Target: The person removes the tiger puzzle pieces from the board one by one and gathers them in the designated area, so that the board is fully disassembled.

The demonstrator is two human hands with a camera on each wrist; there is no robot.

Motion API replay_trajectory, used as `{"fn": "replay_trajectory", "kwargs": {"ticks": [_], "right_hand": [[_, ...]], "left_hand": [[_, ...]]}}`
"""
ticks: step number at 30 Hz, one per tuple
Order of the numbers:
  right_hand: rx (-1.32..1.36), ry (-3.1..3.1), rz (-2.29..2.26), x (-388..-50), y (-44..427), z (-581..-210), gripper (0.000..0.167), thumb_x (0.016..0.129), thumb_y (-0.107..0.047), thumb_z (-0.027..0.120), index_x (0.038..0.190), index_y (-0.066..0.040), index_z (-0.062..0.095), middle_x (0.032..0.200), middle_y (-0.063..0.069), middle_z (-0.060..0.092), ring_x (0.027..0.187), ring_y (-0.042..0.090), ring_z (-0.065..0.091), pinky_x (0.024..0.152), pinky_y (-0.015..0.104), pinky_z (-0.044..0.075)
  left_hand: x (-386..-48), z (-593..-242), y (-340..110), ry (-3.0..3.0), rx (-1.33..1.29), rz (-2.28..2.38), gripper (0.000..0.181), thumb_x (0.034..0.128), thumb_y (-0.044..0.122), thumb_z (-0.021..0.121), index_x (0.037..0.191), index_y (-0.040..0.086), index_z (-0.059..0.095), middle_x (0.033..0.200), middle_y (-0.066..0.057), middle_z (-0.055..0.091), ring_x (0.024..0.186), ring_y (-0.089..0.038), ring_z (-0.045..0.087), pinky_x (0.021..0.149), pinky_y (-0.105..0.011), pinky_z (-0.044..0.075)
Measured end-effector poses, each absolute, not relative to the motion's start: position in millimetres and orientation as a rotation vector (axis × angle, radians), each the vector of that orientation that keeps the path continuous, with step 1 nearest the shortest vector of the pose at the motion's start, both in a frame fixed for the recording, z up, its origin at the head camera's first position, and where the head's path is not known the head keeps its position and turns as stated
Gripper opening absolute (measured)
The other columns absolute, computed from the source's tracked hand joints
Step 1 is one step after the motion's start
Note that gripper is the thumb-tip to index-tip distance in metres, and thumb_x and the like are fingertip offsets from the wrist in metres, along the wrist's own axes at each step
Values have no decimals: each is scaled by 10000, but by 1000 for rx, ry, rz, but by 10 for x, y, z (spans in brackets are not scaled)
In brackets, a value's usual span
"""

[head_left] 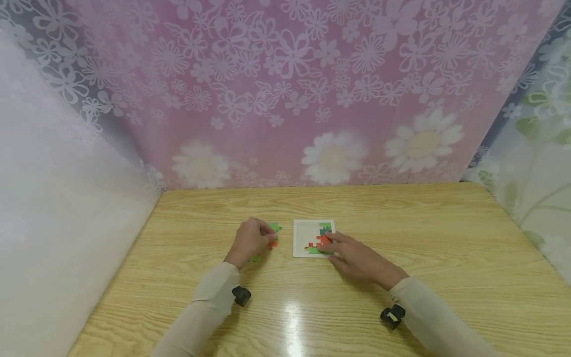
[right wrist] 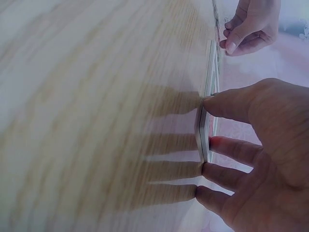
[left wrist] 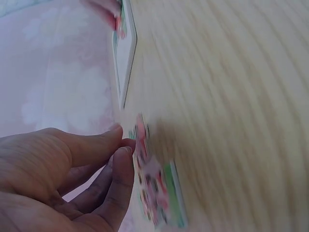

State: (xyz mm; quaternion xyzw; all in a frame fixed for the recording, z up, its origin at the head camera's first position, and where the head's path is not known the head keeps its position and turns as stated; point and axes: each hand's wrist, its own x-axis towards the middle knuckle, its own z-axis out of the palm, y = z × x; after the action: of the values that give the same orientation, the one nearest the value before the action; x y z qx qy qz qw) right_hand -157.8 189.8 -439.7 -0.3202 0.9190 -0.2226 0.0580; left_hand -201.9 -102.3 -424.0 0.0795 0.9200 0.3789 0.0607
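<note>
Left hand (head_left: 252,241) has thumb and fingertips together right at the loose puzzle pieces (head_left: 273,244), though I honestly can't tell if one's pinched. Right hand (head_left: 357,255) is spread, fingertips on the puzzle frame (head_left: 295,240) and its fitted pieces (head_left: 314,251), with the bare part left of those fingertips. My take: let the right fingers brace it lightly, lift one piece by its edges, match colours and tabs above the gap, then press flat. Frame sits square to the person, looking longer side to side, but the slant could fool you. Some fitted tabs point left, toward the left hand.
</note>
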Motion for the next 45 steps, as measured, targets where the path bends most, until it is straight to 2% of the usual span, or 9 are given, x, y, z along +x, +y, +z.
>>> {"fn": "replay_trajectory", "kwargs": {"ticks": [6,18,30,45], "right_hand": [[-954,2780,-683,-1581,1896,-4392,326,1010,-68,617,1332,-52,665,1494,283,449,1385,497,396,1072,612,384],[-961,2775,-696,-1595,1901,-4405,329,1007,-62,620,1332,-64,670,1491,285,452,1384,491,402,1062,608,398],[-1005,2780,-694,-1588,1900,-4371,333,990,-33,635,1320,-43,675,1471,303,462,1349,483,449,1027,589,439],[-965,2776,-711,-1589,1927,-4395,325,1003,-83,634,1324,-55,675,1500,286,442,1383,482,411,1044,592,424]], "left_hand": [[-2042,-4290,-840,2779,363,1119,65,893,105,792,914,44,792,858,-31,742,738,-125,672,718,-337,571],[-1989,-4289,-457,2694,505,1091,83,893,101,794,950,41,797,937,-29,738,834,-144,674,740,-311,561],[-1983,-4356,-329,2688,517,1045,48,868,121,823,910,103,807,815,49,723,714,-59,641,651,-270,537],[-2004,-4366,-332,2662,519,1092,39,854,88,829,877,100,800,804,41,717,699,-72,637,643,-274,538]]}}
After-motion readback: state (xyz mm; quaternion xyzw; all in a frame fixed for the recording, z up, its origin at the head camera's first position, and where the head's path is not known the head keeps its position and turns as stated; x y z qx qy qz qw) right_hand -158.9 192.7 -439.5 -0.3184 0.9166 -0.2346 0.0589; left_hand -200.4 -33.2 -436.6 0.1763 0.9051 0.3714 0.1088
